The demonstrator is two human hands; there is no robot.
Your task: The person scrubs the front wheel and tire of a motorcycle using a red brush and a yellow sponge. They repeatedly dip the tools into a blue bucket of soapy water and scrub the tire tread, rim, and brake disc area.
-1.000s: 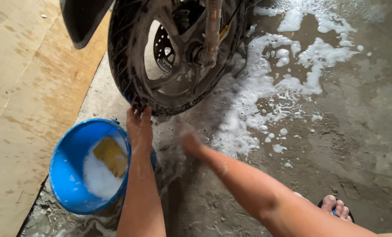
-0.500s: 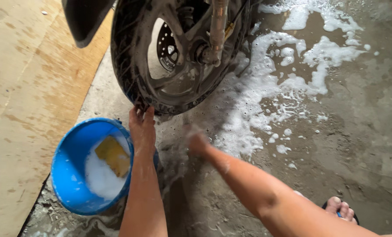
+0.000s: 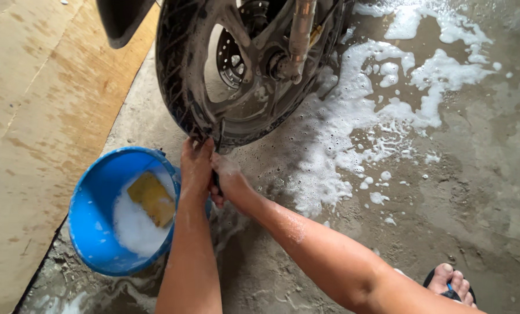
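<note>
A wet grey concrete floor [image 3: 475, 192] fills most of the view, with patches of white soap foam [image 3: 353, 116] spread across it to the right of the wheel, and a tan, stained board surface [image 3: 33, 116] lies along its left side. At the top stands the black rubber motorcycle tyre on its dark spoked wheel [image 3: 184, 81], soapy and upright, with a brake disc and fork leg visible inside the rim. Below and left of it sits a round blue plastic bucket [image 3: 88, 215] holding foamy water and a yellow rectangular sponge [image 3: 151, 199], which lies free in the suds. The left hand [image 3: 196, 166] reaches over the bucket's right edge, its fingers pressed against the lowest part of the tyre tread. The right hand [image 3: 228, 180], foam-covered, sits just beside it and touches it; whether it grips anything cannot be told. A sandalled foot [image 3: 449, 282] shows at the lower right.
</note>
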